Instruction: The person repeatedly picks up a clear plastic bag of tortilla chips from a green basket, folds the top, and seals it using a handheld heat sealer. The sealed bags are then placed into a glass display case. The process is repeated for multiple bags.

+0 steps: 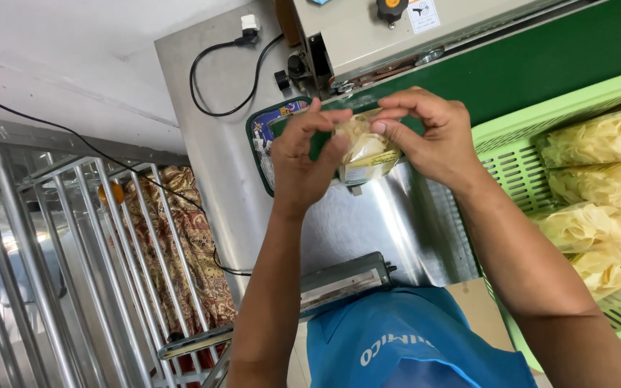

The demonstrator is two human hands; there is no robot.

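Both my hands hold one small clear bag of pale yellow chips point(363, 149) by its top edge, in front of a beige band sealing machine point(368, 36). My left hand point(303, 154) pinches the bag's upper left corner. My right hand point(433, 136) pinches the upper right. The bag hangs just above the machine's green conveyor belt point(540, 65) near its left end, over a shiny steel table point(368, 223).
A light green plastic crate point(519, 154) at the right holds several more bags of chips point(605, 208). A black cable point(210, 79) runs over the steel table to a white plug. Metal racks point(52, 273) stand at the left, with patterned cloth behind them.
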